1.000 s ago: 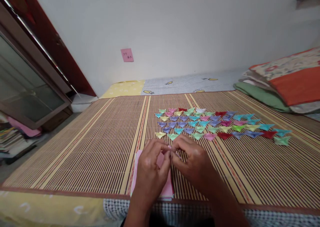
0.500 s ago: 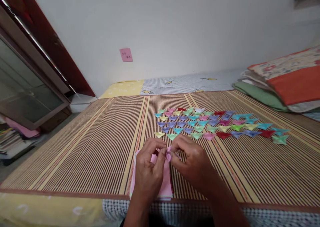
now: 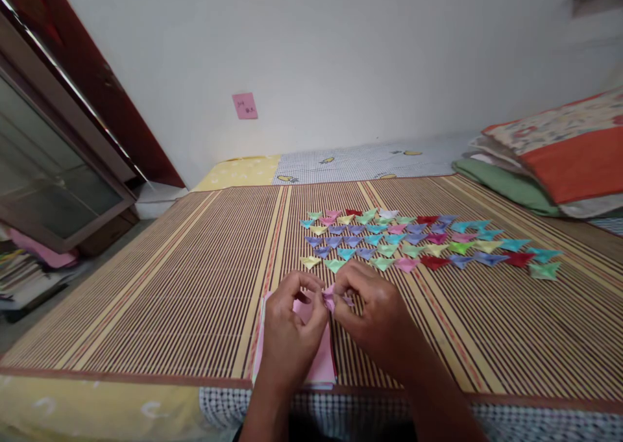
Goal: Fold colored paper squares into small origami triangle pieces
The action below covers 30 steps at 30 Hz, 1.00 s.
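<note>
Between the fingertips of both hands is a small folded pink paper (image 3: 329, 297), partly covered by the fingers. My left hand (image 3: 295, 328) pinches its left side with thumb and forefinger. On its right side, my right hand (image 3: 372, 302) does the same. Under my left hand lies a stack of square paper (image 3: 322, 363), pink on top, near the mat's front edge. Just beyond the hands, several rows of small folded paper pieces (image 3: 387, 250) in green, blue, purple, red, yellow and pink spread to the right.
A striped bamboo mat (image 3: 195, 286) covers the bed. Folded bedding with an orange and floral cover (image 3: 574, 156) is piled at the right back. A pink note (image 3: 244, 106) sticks to the white wall. A glass-fronted cabinet (image 3: 53, 163) stands at the left.
My fingers have shifted slightly on the pink paper, the left thumb and forefinger now closer together at its edge. The rows and the stack stay where they were.
</note>
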Motion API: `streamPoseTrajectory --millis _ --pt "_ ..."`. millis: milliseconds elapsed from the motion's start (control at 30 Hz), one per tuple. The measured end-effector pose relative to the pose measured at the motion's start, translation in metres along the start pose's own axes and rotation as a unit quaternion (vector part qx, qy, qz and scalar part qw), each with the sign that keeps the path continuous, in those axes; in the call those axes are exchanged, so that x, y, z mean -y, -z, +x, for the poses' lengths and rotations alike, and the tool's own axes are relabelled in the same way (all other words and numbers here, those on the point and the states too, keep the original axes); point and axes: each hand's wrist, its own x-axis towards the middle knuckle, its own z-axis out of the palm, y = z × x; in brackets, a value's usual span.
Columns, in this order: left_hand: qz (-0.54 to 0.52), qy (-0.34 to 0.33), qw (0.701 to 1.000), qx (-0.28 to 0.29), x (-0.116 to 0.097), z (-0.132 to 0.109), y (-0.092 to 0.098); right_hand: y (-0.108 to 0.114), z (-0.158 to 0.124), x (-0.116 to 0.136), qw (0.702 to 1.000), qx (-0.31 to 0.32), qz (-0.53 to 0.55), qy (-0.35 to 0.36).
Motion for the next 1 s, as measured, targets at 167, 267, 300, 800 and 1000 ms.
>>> streamPoseTrajectory --millis 167,267,300,800,1000 --pt "-0.072 0.080 0.994 0.027 -0.0006 -0.0003 -0.0015 -0.0016 -0.0003 -0.0004 1.000 -0.004 -0.008 0.018" --pt "-0.128 0.110 0.985 0.027 0.0012 -0.0008 -0.0007 -0.0023 0.0000 -0.0007 1.000 0.001 -0.016 0.025" --pt "-0.141 0.115 0.983 0.021 0.0021 -0.0009 -0.0004 -0.0024 0.0002 -0.0007 0.999 0.001 -0.017 0.027" --pt "-0.115 0.092 0.988 0.051 -0.0027 0.0004 0.0060 -0.0006 0.0012 0.0006 1.000 -0.014 -0.009 0.023" --pt "-0.084 0.117 0.990 -0.007 -0.0006 -0.0019 -0.0036 -0.0029 0.0014 0.0005 0.999 -0.004 -0.015 0.033"
